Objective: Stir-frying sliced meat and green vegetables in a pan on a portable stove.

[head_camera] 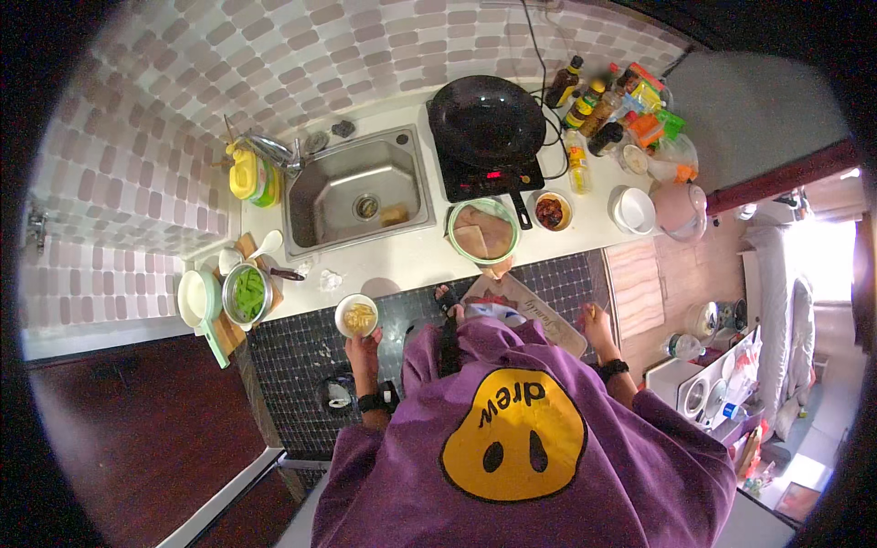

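My left hand (363,346) holds a small white bowl (356,316) with pale yellow pieces in it, in front of the counter's edge. Off to the right, my right hand (597,329) hangs away from the counter with its fingers curled; whether anything is in it cannot be made out. A black wok (488,120) stands on an induction cooker (483,181) with its red display lit. Nearer me, a round green-rimmed container (483,231) sits at the counter's edge, beside a bowl of dark red sauce (550,210). Green vegetable pieces (249,294) fill a metal pan on the left.
A steel sink (360,192) lies left of the cooker, with a yellow jug (245,175) by its tap. Bottles (586,106) and packets crowd the back right. White bowls (636,210) and a pink kettle (678,211) stand at the right end. A light green pan (199,299) rests far left.
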### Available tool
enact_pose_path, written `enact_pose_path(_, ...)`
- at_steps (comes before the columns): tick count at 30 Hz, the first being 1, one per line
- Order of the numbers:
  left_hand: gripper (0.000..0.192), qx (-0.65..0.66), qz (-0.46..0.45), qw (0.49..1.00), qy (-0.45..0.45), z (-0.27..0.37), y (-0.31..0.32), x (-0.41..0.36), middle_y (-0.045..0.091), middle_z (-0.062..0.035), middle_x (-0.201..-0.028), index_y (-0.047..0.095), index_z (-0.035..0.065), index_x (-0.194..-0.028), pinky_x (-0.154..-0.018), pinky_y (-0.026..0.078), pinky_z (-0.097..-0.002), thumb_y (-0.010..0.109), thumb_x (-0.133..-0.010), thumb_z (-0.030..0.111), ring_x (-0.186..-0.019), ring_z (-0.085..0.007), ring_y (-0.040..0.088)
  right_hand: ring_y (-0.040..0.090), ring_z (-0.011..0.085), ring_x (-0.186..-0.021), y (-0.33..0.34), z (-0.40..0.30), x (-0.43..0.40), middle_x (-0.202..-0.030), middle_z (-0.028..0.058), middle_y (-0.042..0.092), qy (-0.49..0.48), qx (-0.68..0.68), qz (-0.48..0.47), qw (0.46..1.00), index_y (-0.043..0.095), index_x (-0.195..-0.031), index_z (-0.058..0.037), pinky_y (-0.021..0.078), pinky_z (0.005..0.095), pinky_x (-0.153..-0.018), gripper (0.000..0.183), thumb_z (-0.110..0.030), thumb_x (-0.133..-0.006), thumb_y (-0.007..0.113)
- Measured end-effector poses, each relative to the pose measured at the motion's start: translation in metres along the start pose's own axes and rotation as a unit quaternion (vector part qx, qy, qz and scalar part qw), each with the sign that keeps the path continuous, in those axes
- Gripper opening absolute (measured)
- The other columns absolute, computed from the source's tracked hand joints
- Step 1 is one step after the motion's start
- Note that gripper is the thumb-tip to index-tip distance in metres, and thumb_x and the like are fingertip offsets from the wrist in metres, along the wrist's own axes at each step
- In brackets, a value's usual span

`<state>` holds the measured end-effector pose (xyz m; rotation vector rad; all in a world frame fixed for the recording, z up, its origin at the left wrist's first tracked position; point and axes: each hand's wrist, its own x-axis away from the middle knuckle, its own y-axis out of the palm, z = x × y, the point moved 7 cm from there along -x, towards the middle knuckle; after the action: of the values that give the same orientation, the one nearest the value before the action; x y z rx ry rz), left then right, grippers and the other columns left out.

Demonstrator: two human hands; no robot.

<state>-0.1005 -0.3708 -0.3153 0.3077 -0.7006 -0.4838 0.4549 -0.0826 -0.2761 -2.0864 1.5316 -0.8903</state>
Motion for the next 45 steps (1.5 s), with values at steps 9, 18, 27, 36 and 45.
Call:
enact_pose_path(9, 0.035, -0.026, -0.031, 0.999, 0.032, -0.009, 0.002, 0.042, 0.064, -0.0138, -0.100, 0.050, -0.0016, -0.118, -0.065, 0.056, -0.0344, 0.047, -0.097, 0.025, -0.075, -0.0228, 0.066, 0.062, 0.0185, -0.050, 0.006, 0.067, 0.099, -0.061, 0.0102, 0.063, 0.042, -0.056, -0.057, 0.996, 0.060, -0.096, 0.0019, 0.0490, 0.0329, -0.048, 0.036, -0.032, -0.098, 0.048)
enact_pose_path(18, 0.039, -0.026, -0.019, 0.999, 0.010, -0.027, 0.027, 0.073, 0.061, -0.0096, -0.086, 0.055, 0.0006, -0.111, -0.058, 0.049, -0.0339, 0.042, -0.099, 0.035, -0.065, -0.0190, 0.056, 0.066, 0.0273, -0.055, -0.017, 0.095, 0.156, -0.066, 0.0150, 0.066, 0.087, 0.076, -0.086, 0.990, 0.064, -0.085, 0.0009, 0.0528, 0.0395, -0.054, 0.046, -0.037, -0.097, 0.041)
enact_pose_path(27, 0.045, -0.088, -0.067, 0.994, -0.003, -0.021, 0.063, 0.079, 0.061, -0.0093, -0.072, 0.056, 0.0012, -0.109, -0.051, 0.053, -0.0339, 0.039, -0.098, 0.042, -0.054, -0.0173, 0.059, 0.066, 0.0217, -0.061, 0.021, 0.163, 0.158, -0.069, 0.0117, 0.067, 0.058, 0.095, -0.103, 0.988, 0.064, -0.093, 0.0011, 0.0521, 0.0339, -0.055, 0.039, -0.035, -0.093, 0.048)
enact_pose_path(36, 0.041, -0.103, -0.030, 0.994, 0.034, 0.011, 0.104, 0.033, 0.059, -0.0084, -0.070, 0.052, 0.0016, -0.103, -0.057, 0.057, -0.0347, 0.043, -0.099, 0.041, -0.053, -0.0168, 0.058, 0.068, 0.0244, -0.066, 0.038, 0.123, 0.124, -0.074, 0.0155, 0.068, 0.124, 0.040, -0.124, 0.984, 0.064, -0.099, 0.0009, 0.0528, 0.0377, -0.058, 0.032, -0.026, -0.094, 0.047)
enact_pose_path(45, 0.038, -0.164, -0.015, 0.984, 0.060, 0.042, 0.125, -0.041, 0.060, -0.0131, -0.085, 0.041, -0.0018, -0.113, -0.054, 0.057, -0.0337, 0.051, -0.097, 0.031, -0.059, -0.0178, 0.061, 0.061, 0.0445, -0.075, 0.015, 0.082, 0.044, -0.077, 0.0252, 0.062, 0.061, 0.230, -0.035, 0.971, 0.063, -0.087, 0.0022, 0.0479, 0.0502, -0.065, 0.030, -0.027, -0.087, 0.056)
